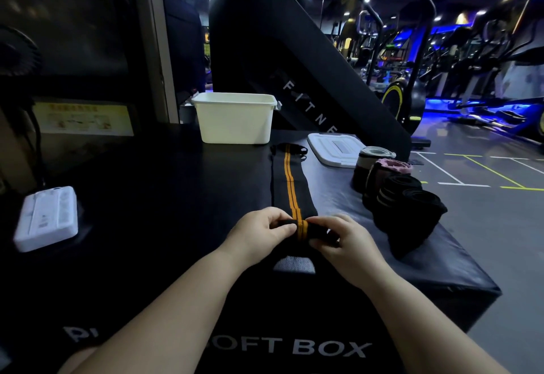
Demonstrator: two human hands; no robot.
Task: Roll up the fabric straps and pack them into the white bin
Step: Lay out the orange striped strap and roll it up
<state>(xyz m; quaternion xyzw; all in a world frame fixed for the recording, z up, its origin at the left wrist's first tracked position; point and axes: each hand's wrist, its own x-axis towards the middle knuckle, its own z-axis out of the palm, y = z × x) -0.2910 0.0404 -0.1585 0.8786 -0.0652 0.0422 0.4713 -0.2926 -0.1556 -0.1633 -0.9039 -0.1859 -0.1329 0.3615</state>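
Both hands pinching started roll of black orange-striped strap point(294, 191), left hand point(262, 234), right hand point(343, 241); rest lies flat on soft box point(176, 197) toward white bin point(235, 117). Soft, light, springy — grip roll ends.

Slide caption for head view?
Both hands roll black orange-striped strap on padded box; white bin waits behind.
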